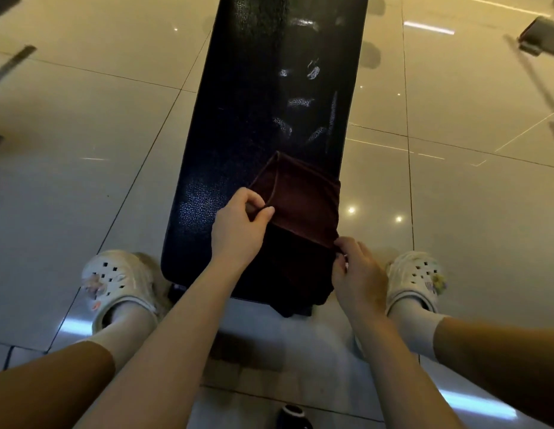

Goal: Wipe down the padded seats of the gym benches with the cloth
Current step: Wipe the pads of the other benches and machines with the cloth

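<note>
You are standing over a glossy tiled floor (84, 125) that is filling the whole view and throwing back bright spots of light. A long black padded bench seat (257, 97) is running away from you down the middle of the scene, its near end sitting between your feet and its far end leaving the top of the view; pale smeared patches are showing on its right half. A dark brown cloth (303, 209) is lying on the near right part of the seat, its far portion spread flat on the padding and its near portion draping over the seat's near end, where it is turning almost black in shadow. Your legs are coming in from the bottom corners, and you are wearing white clogs, the left clog (118, 280) just beside the seat's near left corner and the right clog (415, 281) just off its near right corner. Your left hand (238, 227) is reaching in over the seat, its fingers (260, 209) curling and pinching the cloth's left edge against the thumb. Your right hand (356, 270) is sitting at the cloth's right edge near the seat's side, its fingers bent and pinching the fabric there. A grey metal piece of equipment (538, 35), blurred, is lying on the floor at the far right.
</note>
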`<state>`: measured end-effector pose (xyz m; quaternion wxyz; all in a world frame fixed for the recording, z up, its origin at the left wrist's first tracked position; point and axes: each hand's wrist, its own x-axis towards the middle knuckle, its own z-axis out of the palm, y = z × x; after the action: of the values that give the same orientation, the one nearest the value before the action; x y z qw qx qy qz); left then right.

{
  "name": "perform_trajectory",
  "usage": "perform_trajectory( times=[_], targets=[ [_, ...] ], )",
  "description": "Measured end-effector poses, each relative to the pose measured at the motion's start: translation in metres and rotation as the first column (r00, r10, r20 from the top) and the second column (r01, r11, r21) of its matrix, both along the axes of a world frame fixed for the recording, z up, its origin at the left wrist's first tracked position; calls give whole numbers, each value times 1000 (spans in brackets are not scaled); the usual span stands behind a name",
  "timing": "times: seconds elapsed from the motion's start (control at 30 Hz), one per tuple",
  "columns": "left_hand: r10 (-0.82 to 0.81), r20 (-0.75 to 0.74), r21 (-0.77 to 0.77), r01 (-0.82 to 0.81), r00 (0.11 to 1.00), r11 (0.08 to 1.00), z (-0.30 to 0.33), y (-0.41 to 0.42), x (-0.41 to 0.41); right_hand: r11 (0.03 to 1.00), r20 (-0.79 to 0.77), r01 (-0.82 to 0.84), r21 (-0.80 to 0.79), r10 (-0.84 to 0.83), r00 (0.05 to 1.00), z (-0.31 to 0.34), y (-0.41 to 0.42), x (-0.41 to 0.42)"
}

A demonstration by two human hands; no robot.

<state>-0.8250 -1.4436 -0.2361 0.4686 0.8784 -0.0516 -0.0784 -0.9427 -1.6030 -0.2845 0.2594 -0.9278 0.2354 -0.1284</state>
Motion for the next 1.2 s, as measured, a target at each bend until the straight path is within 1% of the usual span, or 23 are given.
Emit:
perform_trajectory(
  times=[0.07,0.1,0.17,0.2,0.23,0.3,0.33,0.37,0.43,0.47,0.5,0.53,0.6,0.67,0.7,0.8,0.87,0.93,1.03,1.2],
  targets=[
    [30,6,12,-30,1000,999,1,10,5,988,94,-68,-136,81,992,12,2,-10],
    [56,6,15,-56,998,998,0,16,8,974,107,-108,-201,132,985,18,7,-15],
    [103,-2,45,-103,995,994,-4,28,11,938,61,-190,-289,216,974,22,22,-21],
    [118,-4,78,-117,993,990,-7,33,11,926,3,-225,-303,237,972,20,29,-22],
    [124,1,118,-123,992,985,-10,38,11,920,-85,-267,-288,253,964,17,36,-21],
    [98,34,211,-103,995,972,-19,45,9,924,-252,-321,-206,267,930,10,45,-17],
    [78,52,251,-89,996,964,-23,48,9,931,-267,-317,-181,264,927,8,47,-16],
    [68,71,279,-85,995,957,-27,51,10,937,-223,-298,-185,255,941,9,48,-14],
    [65,118,308,-99,991,946,-35,55,10,943,-64,-260,-209,252,966,16,51,-3],
    [59,150,328,-106,987,939,-38,55,10,942,-3,-255,-217,261,965,19,54,8],
    [54,190,351,-119,980,929,-41,55,9,937,25,-267,-226,280,960,22,57,23],
    [54,228,371,-138,972,918,-44,56,8,927,18,-287,-240,300,954,22,60,40],
    [77,257,399,-179,963,899,-52,62,6,905,-71,-324,-276,317,946,14,64,78],
    [95,224,436,-187,970,880,-66,73,1,885,-169,-338,-320,297,940,0,62,105],
    [88,213,458,-179,973,871,-75,79,-3,875,-186,-340,-345,291,938,-9,59,112],
    [36,260,482,-162,965,861,-102,91,-14,846,-160,-340,-411,301,940,-23,50,114],
    [59,303,463,-201,951,863,-109,92,-11,844,-144,-325,-426,291,946,-23,50,116],
    [60,322,461,-212,945,861,-112,90,-10,857,-156,-291,-425,247,956,-22,54,116],
    [58,336,457,-216,940,863,-114,92,-12,877,-171,-274,-394,223,960,-25,65,99],
    [55,339,457,-215,939,863,-113,93,-11,847,-219,-376,-376,313,924,-47,91,16]
  ],
)
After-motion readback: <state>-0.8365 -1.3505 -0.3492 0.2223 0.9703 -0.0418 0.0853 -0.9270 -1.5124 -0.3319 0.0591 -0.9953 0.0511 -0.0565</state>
